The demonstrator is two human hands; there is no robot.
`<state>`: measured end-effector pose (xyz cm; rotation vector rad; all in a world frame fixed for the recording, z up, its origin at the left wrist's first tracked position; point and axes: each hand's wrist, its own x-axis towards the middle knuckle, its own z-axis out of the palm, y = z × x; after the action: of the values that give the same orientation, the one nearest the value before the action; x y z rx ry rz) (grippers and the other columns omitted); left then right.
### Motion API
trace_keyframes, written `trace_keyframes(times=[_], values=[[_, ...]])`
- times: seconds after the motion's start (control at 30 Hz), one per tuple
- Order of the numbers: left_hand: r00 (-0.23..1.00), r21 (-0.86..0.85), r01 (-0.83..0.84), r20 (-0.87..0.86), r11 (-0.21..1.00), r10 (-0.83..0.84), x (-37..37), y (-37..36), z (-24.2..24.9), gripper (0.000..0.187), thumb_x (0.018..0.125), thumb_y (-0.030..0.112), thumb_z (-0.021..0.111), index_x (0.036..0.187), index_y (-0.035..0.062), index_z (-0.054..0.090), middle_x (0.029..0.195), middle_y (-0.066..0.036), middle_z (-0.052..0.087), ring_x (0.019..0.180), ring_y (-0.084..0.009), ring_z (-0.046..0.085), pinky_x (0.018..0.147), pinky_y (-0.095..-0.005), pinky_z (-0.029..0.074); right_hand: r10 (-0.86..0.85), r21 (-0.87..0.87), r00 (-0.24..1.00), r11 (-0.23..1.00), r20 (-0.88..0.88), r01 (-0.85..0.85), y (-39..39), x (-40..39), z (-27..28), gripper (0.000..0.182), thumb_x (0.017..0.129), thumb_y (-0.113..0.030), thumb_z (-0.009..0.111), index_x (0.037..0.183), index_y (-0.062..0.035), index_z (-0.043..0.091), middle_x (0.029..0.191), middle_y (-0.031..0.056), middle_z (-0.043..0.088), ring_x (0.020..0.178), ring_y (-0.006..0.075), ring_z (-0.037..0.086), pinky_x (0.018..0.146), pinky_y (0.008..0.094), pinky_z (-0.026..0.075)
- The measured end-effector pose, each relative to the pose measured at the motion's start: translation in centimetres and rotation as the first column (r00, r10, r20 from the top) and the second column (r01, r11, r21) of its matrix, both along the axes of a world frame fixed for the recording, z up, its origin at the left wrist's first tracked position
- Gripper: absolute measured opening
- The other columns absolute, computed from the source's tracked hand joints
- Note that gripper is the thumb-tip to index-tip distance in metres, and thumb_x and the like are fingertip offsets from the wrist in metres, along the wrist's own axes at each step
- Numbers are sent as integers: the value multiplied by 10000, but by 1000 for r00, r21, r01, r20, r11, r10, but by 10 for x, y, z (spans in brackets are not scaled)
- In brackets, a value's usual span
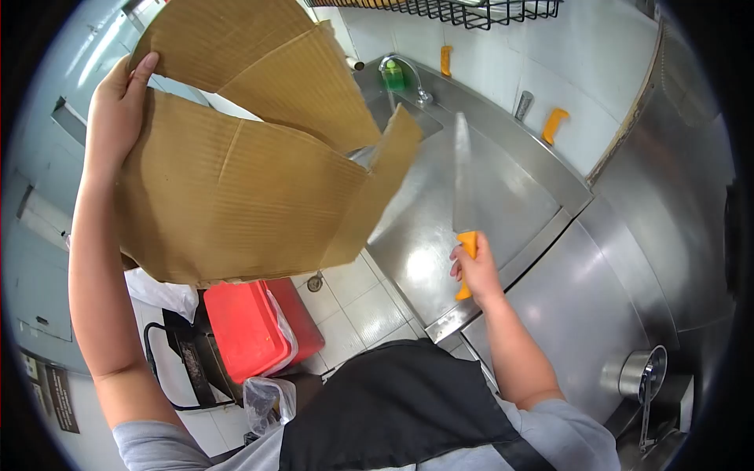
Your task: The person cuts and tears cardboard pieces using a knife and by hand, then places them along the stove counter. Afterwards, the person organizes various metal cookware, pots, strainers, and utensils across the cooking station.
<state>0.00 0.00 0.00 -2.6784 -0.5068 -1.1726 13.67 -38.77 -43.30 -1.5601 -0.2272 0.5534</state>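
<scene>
My left hand (126, 98) is raised at the upper left, its fingers and thumb closed on the edge of a large sheet of brown cardboard (236, 196). The sheet hangs across the left and middle of the view, with a long slit separating its upper part from the lower part. In my right hand (476, 273) is the orange handle of a long knife (463, 173), its blade pointing up and away from me. The knife is over the steel counter (416, 235), to the right of the cardboard and apart from it.
Behind the cardboard is a sink with a curved faucet (424, 96) and a green bottle (393, 76). Other orange handles (554, 125) stand along the wall. A red bin (243, 330) is on the floor at lower left; a metal pot (640, 373) sits lower right.
</scene>
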Motion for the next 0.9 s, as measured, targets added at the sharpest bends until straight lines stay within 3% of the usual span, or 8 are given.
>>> trace_keyframes(times=[0.1, 0.17, 0.2, 0.23, 0.3, 0.47, 0.7, 0.9], values=[[981, -144, 158, 135, 977, -139, -18, -2, 20, 427, 1010, 403, 604, 1014, -22, 639, 816, -75, 646, 792, -98, 539, 774, -280, 473, -148, 206, 981, 963, -124, 171, 8, 29, 11, 237, 953, -77, 560, 1171, -100, 471, 883, 99, 650, 506, 118, 541, 440, 241, 413], [993, -22, 24, 113, 999, -21, -36, -7, 40, 394, 1014, 374, 601, 1064, -13, 658, 839, -72, 660, 800, -96, 550, 770, -273, 472, -125, -162, 990, 980, -59, 114, 2, 48, 9, 238, 907, -47, 563, 1138, -78, 517, 922, 152, 678, 630, 223, 653, 539, 340, 512], [995, -39, -16, 96, 999, 20, -42, -12, 45, 382, 1022, 357, 583, 1131, -1, 662, 888, -84, 678, 847, -116, 584, 810, -277, 474, -52, -426, 834, 841, 550, 333, -7, 50, -22, 344, 892, -25, 540, 1227, -100, 528, 959, 198, 672, 822, 304, 701, 722, 409, 560], [995, -57, -53, 86, 997, 58, -51, -13, 46, 383, 1030, 340, 565, 1198, 11, 666, 937, -96, 697, 894, -136, 617, 849, -281, 476, -70, -440, 834, 823, 548, 358, -21, 46, -16, 344, 892, -25, 540, 1227, -100, 528, 959, 198, 672, 822, 304, 701, 722, 409, 560], [995, 74, -9, 99, 997, 1, -76, 35, 57, 397, 1053, 307, 511, 1329, 45, 623, 1103, -120, 701, 1060, -190, 640, 959, -297, 451, 150, -806, 900, 521, 409, 280, -35, 35, 7, 459, 909, -47, 520, 1361, -127, 510, 1070, 236, 638, 1015, 373, 670, 872, 456, 537], [998, 84, 45, -50, 995, -41, -119, 42, 42, 390, 1056, 232, 532, 1369, 7, 585, 1267, -126, 664, 1166, -171, 596, 1036, -309, 432, 216, -883, 907, 392, 362, 259, -84, -17, -15, 529, 929, -82, 505, 1454, -124, 465, 1178, 214, 585, 1048, 368, 643, 857, 448, 543], [987, -225, 106, -97, 969, -130, -115, -1, 4, 321, 1067, 273, 536, 1080, -36, 620, 824, -5, 552, 765, -92, 457, 710, -258, 394, 223, -902, 892, 279, 394, 329, -116, -59, -52, 542, 928, -95, 511, 1468, -96, 454, 1196, 161, 559, 1085, 317, 588, 831, 423, 544], [959, -186, 265, -54, 946, -279, -120, -32, -14, 307, 1045, 264, 577, 1087, -35, 632, 826, -25, 564, 769, -113, 471, 728, -255, 394, 158, -938, 932, 182, 325, 296, -141, -88, -38, 576, 954, -202, 542, 1507, -101, 416, 1281, 194, 530, 1225, 366, 528, 1006, 502, 461]])
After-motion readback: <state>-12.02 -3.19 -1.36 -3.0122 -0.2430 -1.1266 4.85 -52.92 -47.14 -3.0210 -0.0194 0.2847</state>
